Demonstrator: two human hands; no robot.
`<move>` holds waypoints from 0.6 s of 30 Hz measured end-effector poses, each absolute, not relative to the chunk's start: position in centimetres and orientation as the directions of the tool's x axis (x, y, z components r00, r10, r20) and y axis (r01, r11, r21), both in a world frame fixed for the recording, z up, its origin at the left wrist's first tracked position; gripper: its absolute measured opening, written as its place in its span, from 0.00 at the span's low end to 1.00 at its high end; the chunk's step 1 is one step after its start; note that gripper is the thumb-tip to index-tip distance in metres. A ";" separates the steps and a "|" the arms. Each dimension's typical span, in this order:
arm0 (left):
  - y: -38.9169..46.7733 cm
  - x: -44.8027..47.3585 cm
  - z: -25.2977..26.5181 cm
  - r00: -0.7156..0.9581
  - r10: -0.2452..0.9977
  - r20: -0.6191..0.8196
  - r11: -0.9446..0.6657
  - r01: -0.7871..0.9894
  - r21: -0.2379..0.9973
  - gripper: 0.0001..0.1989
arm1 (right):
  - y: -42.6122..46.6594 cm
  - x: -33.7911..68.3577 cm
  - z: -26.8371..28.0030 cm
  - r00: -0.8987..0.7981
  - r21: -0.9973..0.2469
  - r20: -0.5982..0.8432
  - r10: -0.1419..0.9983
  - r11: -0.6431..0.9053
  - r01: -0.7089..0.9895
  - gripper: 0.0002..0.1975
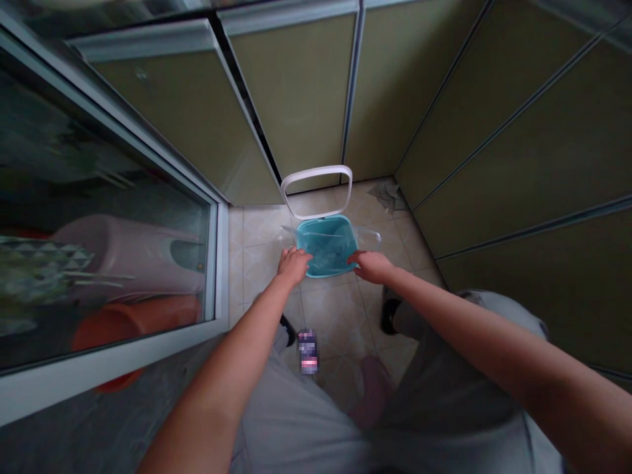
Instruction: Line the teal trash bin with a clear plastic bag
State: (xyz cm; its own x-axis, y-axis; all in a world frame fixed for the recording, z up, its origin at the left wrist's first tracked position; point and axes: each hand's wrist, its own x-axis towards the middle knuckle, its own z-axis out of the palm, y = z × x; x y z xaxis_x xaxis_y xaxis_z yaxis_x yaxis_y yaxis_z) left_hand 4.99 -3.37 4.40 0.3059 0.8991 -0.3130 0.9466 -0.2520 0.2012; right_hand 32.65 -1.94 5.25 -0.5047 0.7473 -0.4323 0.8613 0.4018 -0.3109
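A teal trash bin (328, 271) stands on the tiled floor between my feet, its white ring frame (316, 173) tipped up at the back. Inside it lies a clear plastic bag (330, 245), with loose ends spreading past the rim on both sides. My left hand (295, 264) is at the bin's front left corner, fingers bent over the rim and closed on the bag's edge. At the front right corner, my right hand (371, 265) pinches the bag against the rim. The fingertips of both hands are partly hidden inside the bin.
Cabinet doors (291, 85) close off the back and right side. A grey cloth (389, 196) lies in the far corner. To the left, an orange bucket (133, 322) shows behind a framed glass door (217, 263). A blurred-out phone-like object (309, 352) appears near my left foot.
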 end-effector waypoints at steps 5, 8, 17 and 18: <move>-3.3 4.2 3.3 0.241 0.897 -0.370 -0.211 0.970 0.120 0.13 | -1.3 32.9 3.5 -0.480 -0.230 -0.503 0.719 0.424 0.876 0.22; -3.4 3.9 2.9 0.213 0.913 -0.348 -0.193 0.977 0.091 0.15 | -1.0 33.2 3.2 -0.461 -0.195 -0.515 0.723 0.424 0.884 0.21; -3.7 3.8 1.1 0.180 0.924 -0.339 -0.155 0.983 0.100 0.14 | -0.9 33.5 2.5 -0.463 -0.190 -0.505 0.728 0.429 0.883 0.15; -3.7 3.8 1.1 0.169 0.926 -0.338 -0.144 0.985 0.096 0.12 | -0.9 33.5 2.4 -0.463 -0.193 -0.503 0.730 0.428 0.883 0.15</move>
